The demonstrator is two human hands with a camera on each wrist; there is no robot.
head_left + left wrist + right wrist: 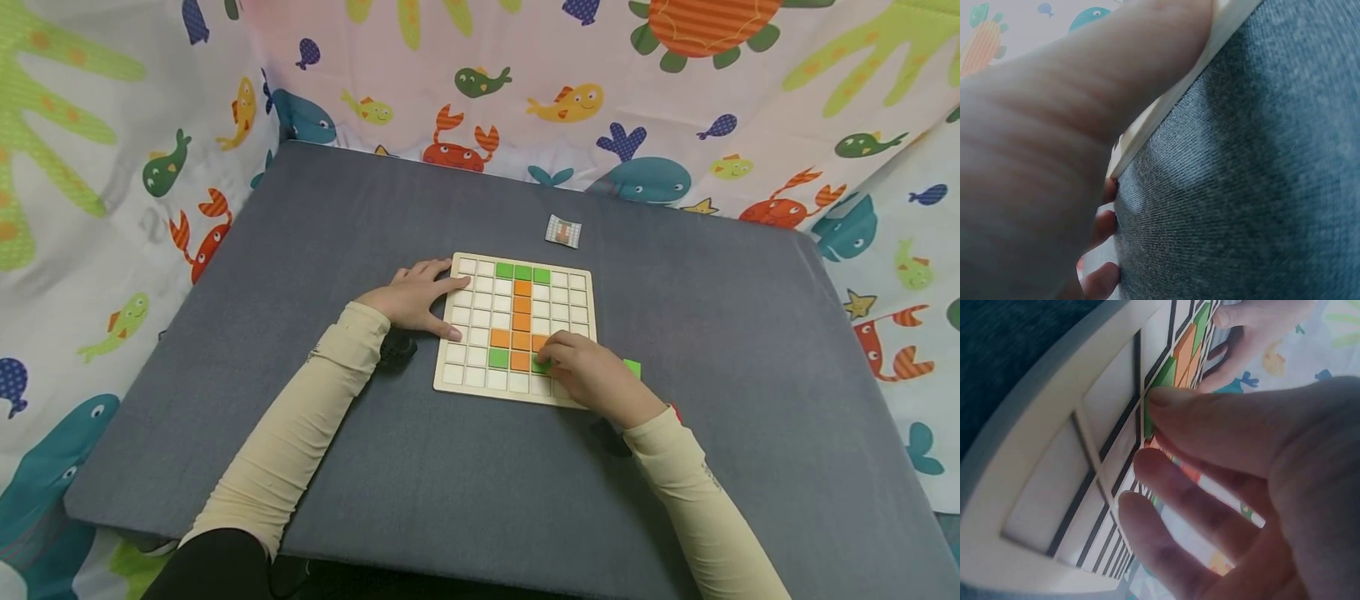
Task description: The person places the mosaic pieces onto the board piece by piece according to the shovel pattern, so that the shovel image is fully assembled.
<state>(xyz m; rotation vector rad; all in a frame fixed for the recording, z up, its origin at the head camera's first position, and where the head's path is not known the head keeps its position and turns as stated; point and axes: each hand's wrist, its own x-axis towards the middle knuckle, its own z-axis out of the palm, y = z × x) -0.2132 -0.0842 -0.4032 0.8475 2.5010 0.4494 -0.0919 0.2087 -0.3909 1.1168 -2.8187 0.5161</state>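
A light wooden grid board (513, 398) with white squares lies on the grey table. Green tiles (522, 272) fill part of its top row, and orange tiles (521, 322) run down the middle and out to both sides lower down. At the left edge rests my left hand (412, 298), fingers spread, thumb over the rim. My right hand (588, 371) pinches a green tile (1164, 374) at a lower square, right of the orange column. Its thumb lies against the tile in the right wrist view; the index finger is partly hidden behind it.
Beyond the board lies a small pattern card (563, 232). Another green piece (632, 367) shows just past my right hand, and a bit of red (677, 412) peeks out by the wrist. Curtains with sea animals (480, 82) surround the table's far side and both ends.
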